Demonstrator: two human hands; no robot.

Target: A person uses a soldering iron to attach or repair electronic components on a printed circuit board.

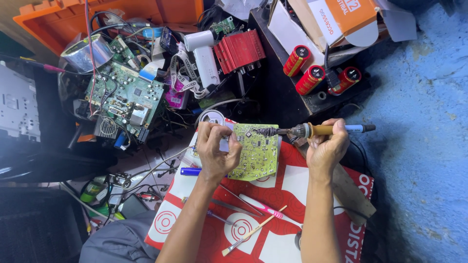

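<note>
While we look down, our left hand curls knuckles-up, fingers pinched together at the left edge of the board; what they pinch, we cannot tell. Forearm runs up from lower centre. Our right hand is clamped round the iron, wrist bent, thumb on top. Iron lies level, tip pointing left, touching the board's upper edge. Board: yellow-green, flat, rectangular, dotted with solder points, resting on a red-and-white printed sheet. Iron: ochre grip, blue tail, dark coiled metal barrel. Near our forearms on the sheet: tweezers, thin steel; a brush, pale wooden handle. Three red cylindrical capacitors sit well above.
</note>
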